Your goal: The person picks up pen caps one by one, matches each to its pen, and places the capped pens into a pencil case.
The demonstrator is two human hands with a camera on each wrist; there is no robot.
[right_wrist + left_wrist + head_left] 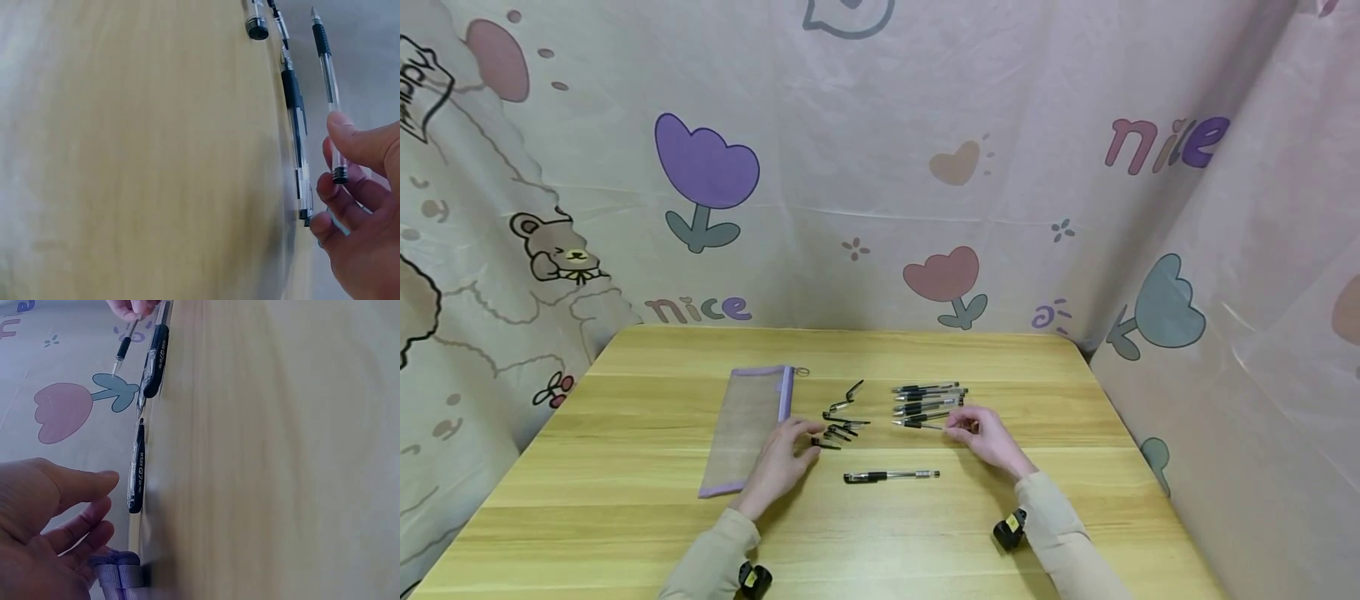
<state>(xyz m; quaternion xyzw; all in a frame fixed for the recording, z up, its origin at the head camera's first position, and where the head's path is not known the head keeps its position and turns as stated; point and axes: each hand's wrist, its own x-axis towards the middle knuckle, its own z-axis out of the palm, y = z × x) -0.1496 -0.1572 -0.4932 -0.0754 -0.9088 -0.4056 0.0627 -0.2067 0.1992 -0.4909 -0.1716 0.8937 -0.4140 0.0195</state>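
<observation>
My right hand (pixel 991 437) pinches an uncapped gel pen (pixel 329 81) near its rear end between thumb and fingers. The pen has a clear barrel and black grip, its tip pointing left, and is held off the table. Behind it lies a row of several uncapped pens (pixel 928 397). My left hand (pixel 785 461) is beside a loose pile of several black pen caps (pixel 841 430); in the left wrist view, thumb and fingers are apart with nothing between them. One capped pen (pixel 887 476) lies crosswise between the hands, nearer the front.
A flat mesh zip pouch (pixel 745 425) with purple edges lies on the left, partly behind my left hand. The wooden table (pixel 880 550) meets a printed curtain (pixel 820 167) at the back and sides.
</observation>
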